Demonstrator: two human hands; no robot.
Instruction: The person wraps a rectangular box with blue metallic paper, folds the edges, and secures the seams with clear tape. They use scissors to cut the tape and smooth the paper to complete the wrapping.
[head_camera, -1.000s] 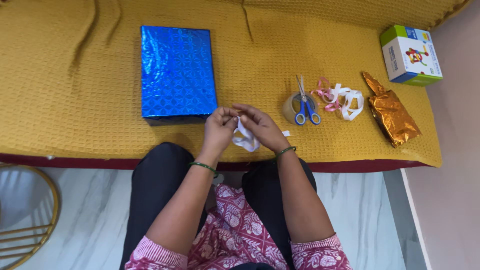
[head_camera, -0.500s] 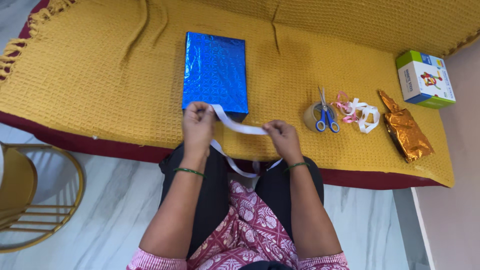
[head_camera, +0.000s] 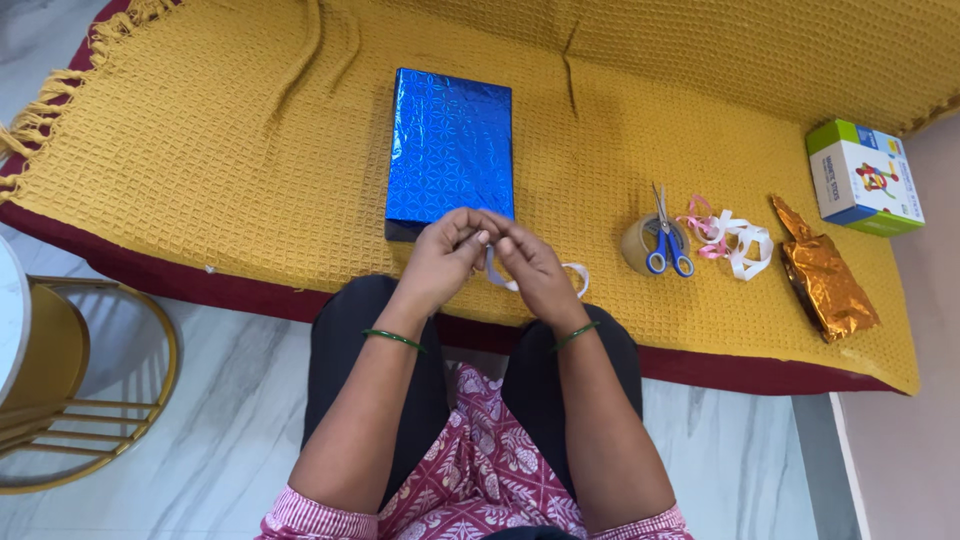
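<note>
White ribbon (head_camera: 575, 275) pinched in both grips, left hand (head_camera: 445, 258) and right hand (head_camera: 530, 268) touching, forearms angled inward

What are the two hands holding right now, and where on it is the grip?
Both the left hand and right hand pinch a white ribbon together at one spot between the fingertips; its free loop trails to the right on the yellow blanket.

Scissors (head_camera: 668, 240) on tape roll (head_camera: 640, 243); box (head_camera: 450, 150) left
</note>
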